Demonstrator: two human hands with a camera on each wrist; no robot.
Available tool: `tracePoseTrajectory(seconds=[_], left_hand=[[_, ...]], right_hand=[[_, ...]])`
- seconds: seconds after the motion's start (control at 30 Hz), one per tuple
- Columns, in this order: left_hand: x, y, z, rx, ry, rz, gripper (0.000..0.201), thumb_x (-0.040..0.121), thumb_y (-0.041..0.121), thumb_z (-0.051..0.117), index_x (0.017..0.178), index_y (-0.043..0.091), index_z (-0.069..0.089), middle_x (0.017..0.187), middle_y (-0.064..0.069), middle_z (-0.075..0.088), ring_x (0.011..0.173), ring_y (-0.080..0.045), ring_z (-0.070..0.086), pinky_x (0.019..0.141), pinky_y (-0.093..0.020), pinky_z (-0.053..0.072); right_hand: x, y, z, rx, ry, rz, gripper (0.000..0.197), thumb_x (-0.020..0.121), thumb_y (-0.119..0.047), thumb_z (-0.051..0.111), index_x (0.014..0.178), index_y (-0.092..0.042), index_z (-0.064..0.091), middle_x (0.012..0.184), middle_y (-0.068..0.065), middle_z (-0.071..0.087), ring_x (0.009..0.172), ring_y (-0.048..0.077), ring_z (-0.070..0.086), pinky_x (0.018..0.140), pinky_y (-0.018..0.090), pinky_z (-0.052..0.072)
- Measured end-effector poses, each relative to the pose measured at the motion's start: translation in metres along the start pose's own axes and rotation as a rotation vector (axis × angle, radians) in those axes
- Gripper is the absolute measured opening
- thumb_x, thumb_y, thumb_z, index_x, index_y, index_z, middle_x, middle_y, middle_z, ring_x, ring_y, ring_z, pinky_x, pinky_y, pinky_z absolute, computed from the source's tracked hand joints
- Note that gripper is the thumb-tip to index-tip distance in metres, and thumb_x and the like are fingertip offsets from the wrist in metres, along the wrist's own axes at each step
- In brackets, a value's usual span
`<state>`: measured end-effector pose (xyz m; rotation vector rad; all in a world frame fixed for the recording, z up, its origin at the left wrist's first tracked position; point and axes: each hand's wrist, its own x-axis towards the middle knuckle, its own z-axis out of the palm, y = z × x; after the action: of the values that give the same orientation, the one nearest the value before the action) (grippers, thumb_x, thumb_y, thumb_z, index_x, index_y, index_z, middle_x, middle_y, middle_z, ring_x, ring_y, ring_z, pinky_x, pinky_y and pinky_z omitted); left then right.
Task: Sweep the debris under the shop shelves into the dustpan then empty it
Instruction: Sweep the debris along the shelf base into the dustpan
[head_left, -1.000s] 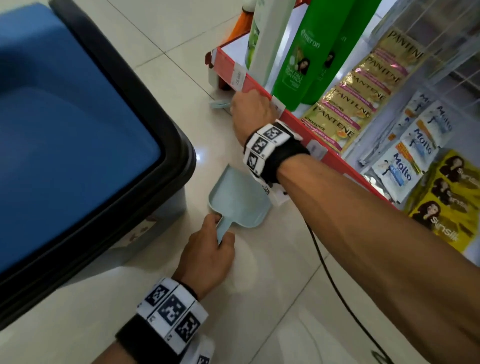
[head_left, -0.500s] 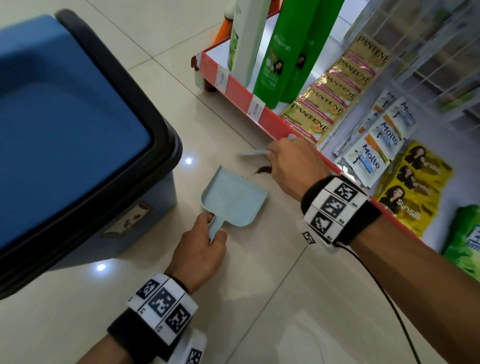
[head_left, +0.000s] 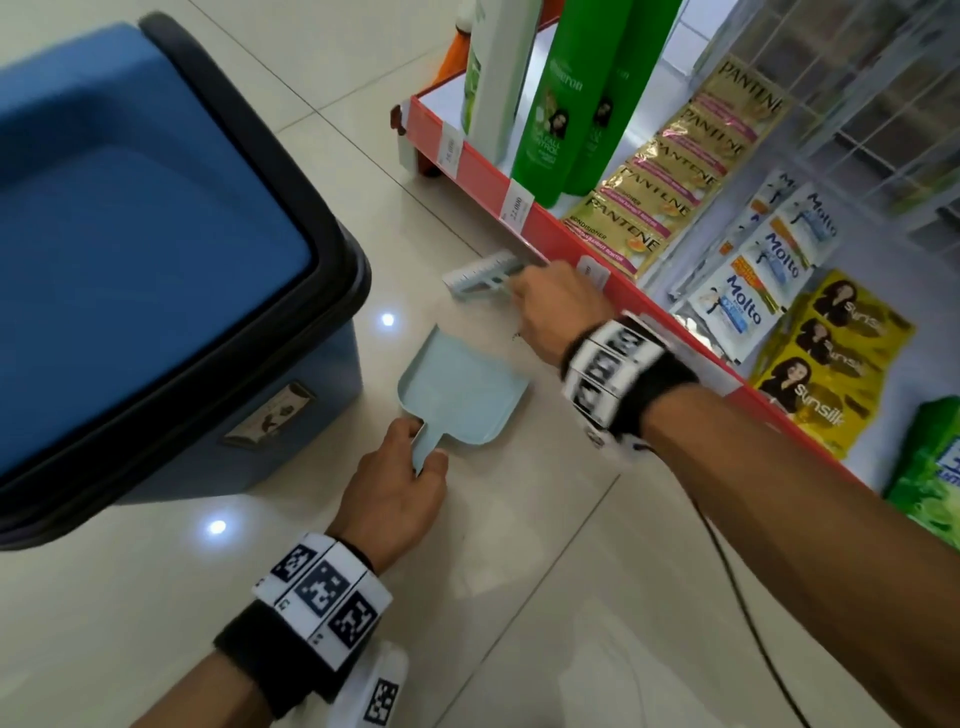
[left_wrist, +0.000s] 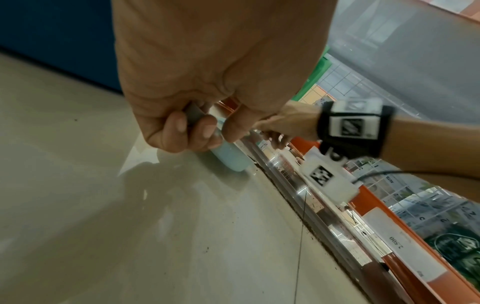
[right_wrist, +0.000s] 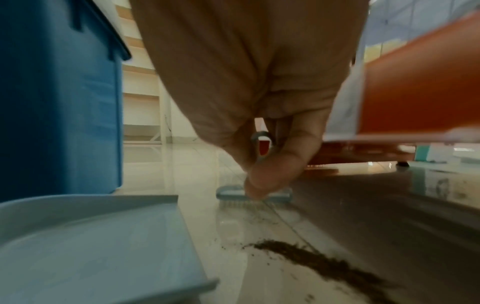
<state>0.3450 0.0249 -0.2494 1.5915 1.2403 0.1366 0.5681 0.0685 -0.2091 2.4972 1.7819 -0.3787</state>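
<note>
A pale blue dustpan (head_left: 462, 392) lies flat on the tiled floor, open edge toward the shelf. My left hand (head_left: 392, 486) grips its handle (left_wrist: 228, 155) from behind. My right hand (head_left: 558, 312) holds a small pale blue brush (head_left: 480, 275) by its handle, the brush head (right_wrist: 254, 194) with bristles down on the floor beyond the pan, at the foot of the red shelf edge (head_left: 561, 241). A streak of dark brown debris (right_wrist: 319, 262) lies on the floor beside the dustpan (right_wrist: 91, 246), between pan and shelf.
A large blue bin (head_left: 135, 249) with a black rim stands close on the left. The shelf on the right carries green shampoo bottles (head_left: 550, 98) and hanging sachets (head_left: 670, 171). A black cable (head_left: 748, 618) trails from my right wrist across the floor.
My right hand swept the brush back along the shelf foot toward me, then out again to beyond the dustpan's mouth. The left hand and dustpan stayed in place.
</note>
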Motion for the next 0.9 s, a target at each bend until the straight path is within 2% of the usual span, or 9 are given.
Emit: tracePoseTrajectory(seconds=[0.1,0.23,0.3,0.4,0.47,0.53,0.7,0.8,0.9], left_hand=[[-0.003,0.001,0.001,0.003,-0.007,0.011,0.020,0.098,0.027,0.047,0.118,0.023,0.050,0.076,-0.001,0.061,0.068,-0.019,0.057,0.073,-0.040,0.051],[-0.006,0.004,0.004,0.017,-0.018,0.023,0.020,0.099,0.027,0.047,0.118,0.023,0.050,0.077,-0.002,0.062,0.068,-0.021,0.058,0.075,-0.041,0.052],[-0.006,0.005,0.006,0.028,-0.028,0.018,0.022,0.099,0.028,0.047,0.120,0.023,0.049,0.080,-0.003,0.063,0.071,-0.022,0.060,0.076,-0.041,0.052],[-0.007,0.003,0.007,0.051,-0.044,0.016,0.025,0.099,0.030,0.046,0.123,0.022,0.047,0.082,-0.005,0.065,0.072,-0.022,0.062,0.074,-0.041,0.053],[-0.009,0.000,0.006,0.064,-0.045,0.008,0.026,0.100,0.032,0.046,0.124,0.022,0.047,0.081,-0.003,0.064,0.072,-0.020,0.062,0.073,-0.041,0.054],[-0.011,-0.004,0.006,0.074,-0.038,-0.002,0.027,0.099,0.034,0.047,0.124,0.023,0.046,0.081,-0.002,0.065,0.073,-0.019,0.063,0.073,-0.040,0.054],[-0.019,-0.009,0.001,0.075,-0.019,-0.009,0.026,0.098,0.037,0.048,0.122,0.026,0.047,0.079,0.001,0.065,0.070,-0.015,0.063,0.066,-0.032,0.051],[-0.020,-0.011,-0.001,0.069,-0.011,-0.014,0.024,0.096,0.038,0.049,0.118,0.027,0.048,0.078,0.001,0.065,0.070,-0.016,0.063,0.066,-0.033,0.052],[-0.019,-0.012,0.002,0.062,-0.019,-0.021,0.028,0.095,0.040,0.050,0.120,0.027,0.048,0.080,0.002,0.065,0.070,-0.015,0.063,0.066,-0.033,0.051]], right_hand=[[-0.039,0.026,-0.005,-0.036,-0.029,0.004,0.022,0.101,-0.017,0.047,0.110,-0.008,0.064,0.093,0.012,0.067,0.084,0.027,0.067,0.080,0.039,0.059],[-0.058,0.037,-0.014,-0.019,0.042,-0.054,0.022,0.101,-0.019,0.048,0.105,-0.010,0.067,0.081,0.008,0.067,0.067,0.018,0.061,0.072,0.035,0.060],[-0.047,0.028,-0.017,0.044,0.119,-0.093,0.020,0.101,-0.017,0.048,0.105,-0.012,0.067,0.081,0.009,0.066,0.070,0.021,0.060,0.071,0.035,0.057],[-0.018,0.005,-0.014,0.045,0.199,-0.126,0.024,0.100,-0.019,0.044,0.113,-0.016,0.065,0.089,0.010,0.068,0.082,0.028,0.064,0.065,0.028,0.041],[-0.004,-0.009,-0.007,0.049,0.180,-0.143,0.026,0.101,-0.020,0.043,0.115,-0.018,0.065,0.095,0.008,0.069,0.083,0.027,0.065,0.065,0.027,0.037],[0.000,-0.014,-0.001,0.025,0.128,-0.164,0.028,0.103,-0.022,0.043,0.118,-0.019,0.066,0.096,0.007,0.070,0.082,0.024,0.065,0.065,0.026,0.041],[-0.033,0.025,0.009,0.137,0.058,-0.110,0.031,0.100,-0.018,0.046,0.122,-0.026,0.065,0.098,0.008,0.070,0.080,0.025,0.066,0.073,0.035,0.057],[-0.063,0.058,0.010,0.142,0.044,-0.063,0.028,0.101,-0.021,0.047,0.122,-0.024,0.066,0.088,0.002,0.069,0.070,0.016,0.059,0.071,0.034,0.056],[-0.079,0.074,0.003,0.249,0.152,-0.084,0.025,0.099,-0.022,0.051,0.113,-0.017,0.072,0.083,0.001,0.069,0.067,0.013,0.054,0.066,0.031,0.050]])
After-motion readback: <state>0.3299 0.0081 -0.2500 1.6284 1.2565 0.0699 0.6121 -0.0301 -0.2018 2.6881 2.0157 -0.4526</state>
